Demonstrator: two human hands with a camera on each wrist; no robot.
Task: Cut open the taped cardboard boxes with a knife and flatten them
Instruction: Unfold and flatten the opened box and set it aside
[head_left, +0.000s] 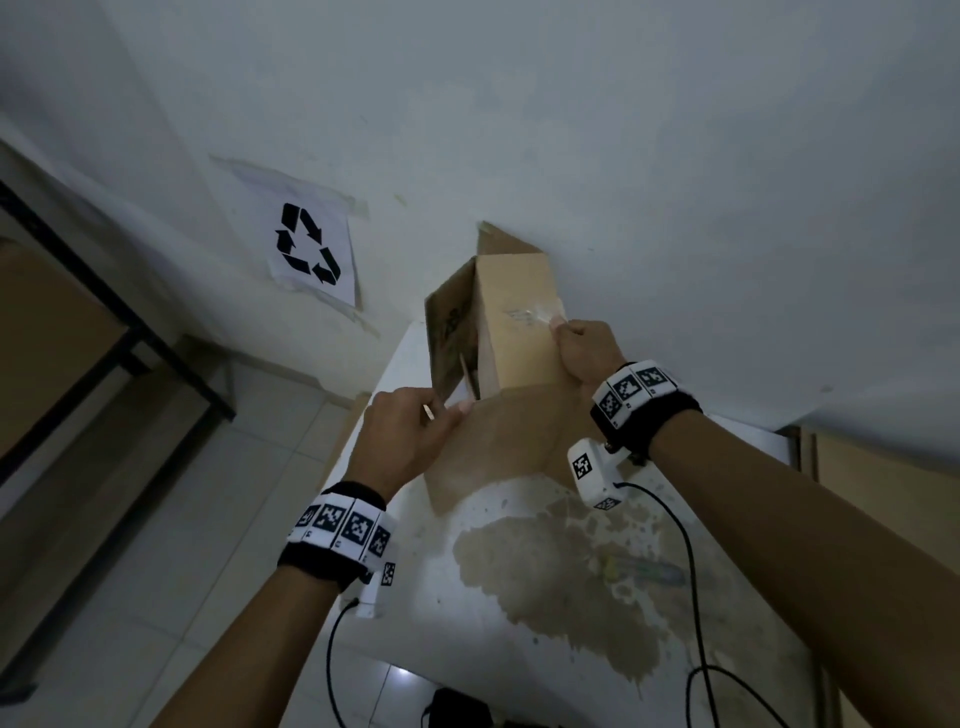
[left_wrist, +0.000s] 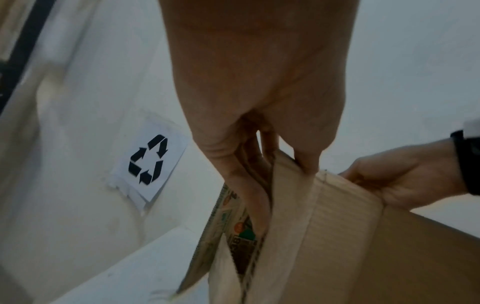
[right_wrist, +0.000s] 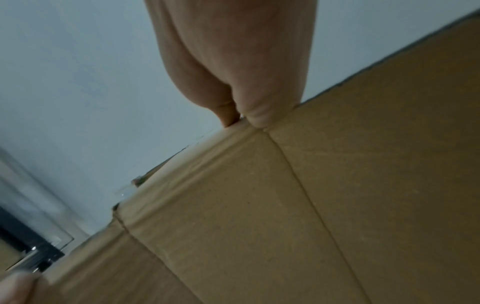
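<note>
Head view: cardboard box (head_left: 511, 332) is held raised above the stained tabletop (head_left: 561, 587), against the wall, already cut open, one end flap sticking up. Left hand (head_left: 410, 436) is clamped on the near-left edge of the box; right hand (head_left: 584, 351) is pinched on the far-right edge, just beside a strip of clear tape (head_left: 535, 314). Step is judged to be flattening: opposite corners are held, so they should be pushed toward each other along the diagonal until the panels collapse onto each other. A bluish tool, possibly the knife (head_left: 644, 571), is seen below the right grip on the tabletop; too blurred to confirm.

Left wrist view: left hand (left_wrist: 259, 92) is seen with fingers (left_wrist: 254, 197) tucked inside the open seam and the thumb outside, so one wall is gripped between them. Printed inner panel (left_wrist: 233, 226) lies just beyond the grip. Recycling sign (left_wrist: 149, 159) is taped to the wall well left of it. Fingers are better withdrawn from the seam before the panels close, or they get trapped.

Right wrist view: right hand (right_wrist: 233, 72) is pinching the box edge at a crease junction; fingertips (right_wrist: 259, 120) are on the cardboard. Box (right_wrist: 285, 205) fills the area below the grip. Pressure is best applied along the existing crease, so the fold follows it. Leftover tape may resist the collapse.
</note>
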